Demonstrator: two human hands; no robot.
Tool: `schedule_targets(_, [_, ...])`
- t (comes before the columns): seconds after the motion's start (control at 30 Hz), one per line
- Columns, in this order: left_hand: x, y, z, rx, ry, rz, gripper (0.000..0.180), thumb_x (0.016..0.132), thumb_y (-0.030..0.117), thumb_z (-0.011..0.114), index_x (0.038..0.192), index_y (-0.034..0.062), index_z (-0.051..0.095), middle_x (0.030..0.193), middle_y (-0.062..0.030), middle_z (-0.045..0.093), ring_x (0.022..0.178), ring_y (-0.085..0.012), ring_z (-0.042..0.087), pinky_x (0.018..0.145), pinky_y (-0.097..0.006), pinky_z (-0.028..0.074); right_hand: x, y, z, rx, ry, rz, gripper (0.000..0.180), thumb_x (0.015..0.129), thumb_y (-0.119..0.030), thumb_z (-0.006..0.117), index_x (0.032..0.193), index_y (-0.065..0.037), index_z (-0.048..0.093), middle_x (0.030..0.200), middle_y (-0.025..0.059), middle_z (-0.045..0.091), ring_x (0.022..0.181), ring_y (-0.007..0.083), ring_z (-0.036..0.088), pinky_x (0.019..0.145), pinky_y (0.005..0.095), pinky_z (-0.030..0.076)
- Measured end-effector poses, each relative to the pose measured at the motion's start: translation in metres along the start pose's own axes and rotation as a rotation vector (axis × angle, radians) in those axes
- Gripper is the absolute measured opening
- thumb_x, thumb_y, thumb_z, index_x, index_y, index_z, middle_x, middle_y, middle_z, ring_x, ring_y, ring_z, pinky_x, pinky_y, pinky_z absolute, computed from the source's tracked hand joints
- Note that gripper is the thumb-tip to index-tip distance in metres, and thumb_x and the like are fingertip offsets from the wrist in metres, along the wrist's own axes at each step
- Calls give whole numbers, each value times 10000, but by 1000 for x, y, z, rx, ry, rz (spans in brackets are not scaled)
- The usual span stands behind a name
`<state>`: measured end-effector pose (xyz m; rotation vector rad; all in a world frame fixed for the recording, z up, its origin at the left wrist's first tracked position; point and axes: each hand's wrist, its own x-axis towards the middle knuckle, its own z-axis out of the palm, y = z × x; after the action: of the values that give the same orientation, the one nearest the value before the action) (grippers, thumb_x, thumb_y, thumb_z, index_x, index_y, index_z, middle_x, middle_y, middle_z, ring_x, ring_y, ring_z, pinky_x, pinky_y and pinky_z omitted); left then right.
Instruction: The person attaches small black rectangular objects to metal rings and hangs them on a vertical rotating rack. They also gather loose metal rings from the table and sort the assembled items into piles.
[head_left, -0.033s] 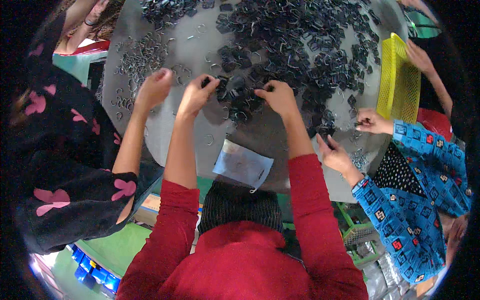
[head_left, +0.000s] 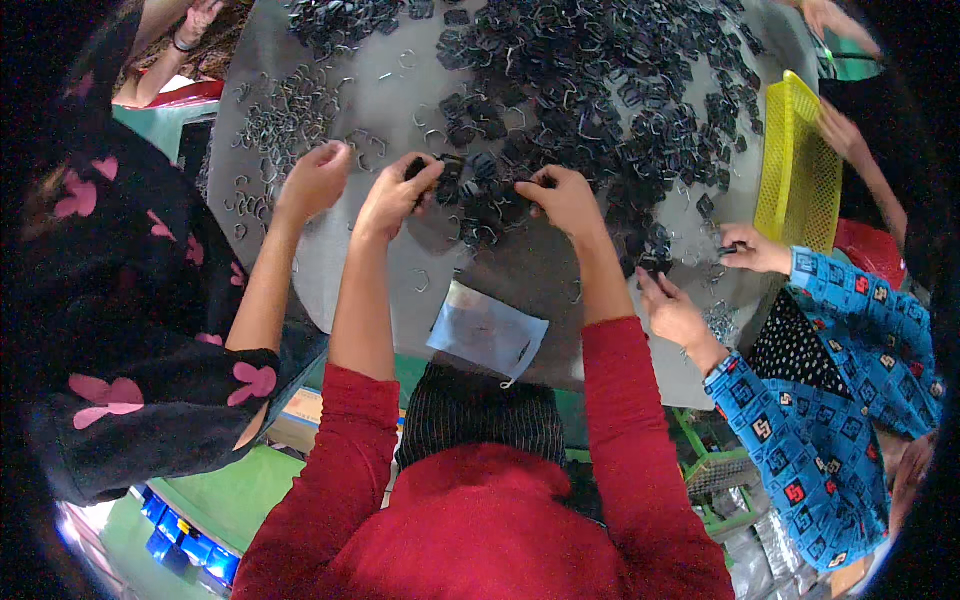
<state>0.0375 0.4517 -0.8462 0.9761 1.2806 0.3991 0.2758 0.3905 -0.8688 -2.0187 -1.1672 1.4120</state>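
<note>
Over the round grey table (head_left: 385, 90), my left hand (head_left: 396, 203) is closed, its thumb and forefinger pinching a small flat black piece (head_left: 452, 168). To the right, my right hand (head_left: 566, 205) has its fingers curled in a pinch at the edge of the black pieces; what lies between the fingertips is too dark to make out. A wide heap of black pieces (head_left: 610, 85), with bent metal wire links among them, spreads beyond both hands. Below and between my forearms lies a clear flat plastic bag (head_left: 490, 330).
Many loose wire links (head_left: 285, 112) lie at the left. A co-worker's hand (head_left: 316, 180) is close beside my left forearm. On the right, another person in a blue patterned sleeve (head_left: 765, 405) handles pieces. A yellow mesh basket (head_left: 800, 165) stands at the right edge.
The black piece at my left fingertips shows more plainly now. My right hand has shifted slightly to the right. The neighbours' hands have moved only a little.
</note>
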Motion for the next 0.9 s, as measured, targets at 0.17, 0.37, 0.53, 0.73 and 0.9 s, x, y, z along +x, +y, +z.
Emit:
schedule_targets(0.17, [-15,-11,-13,-557,-190,55,158,905,223,578,993,108,516,1027,-86,593,817,-194,609,538,-260,455,-13,13,-3,160,30,-73,301,742,-173,714,981,-24,607,778,107,632,544,165,609,520,296,480])
schedule_targets(0.37, [-3,-9,3,-758,-198,117,275,928,232,521,1158,84,493,1123,-134,581,934,-284,622,637,-334,526,-21,27,-17,412,-194,57,306,785,-130,666,1074,-69,590,812,41,611,677,119,604,466,230,412])
schedule_targets(0.53, [15,-2,-1,-613,-242,95,308,922,293,539,1123,59,543,974,-80,623,912,-236,629,626,-323,518,-37,15,-42,1033,-441,40,229,875,-238,574,1054,-99,609,840,34,630,729,136,628,476,196,406])
schedule_targets(0.73, [44,-11,29,569,259,253,257,894,296,563,1022,74,583,799,-93,644,828,-273,649,646,-381,498,9,11,-36,798,-362,79,315,929,-383,487,953,-92,605,848,30,618,755,156,625,502,243,418])
schedule_targets(0.9, [43,5,64,1119,325,140,328,889,210,534,1170,76,431,1001,-162,613,928,-357,613,756,-476,497,13,-20,-42,830,-320,164,323,914,-399,509,1019,-116,623,997,28,662,866,146,643,584,227,430])
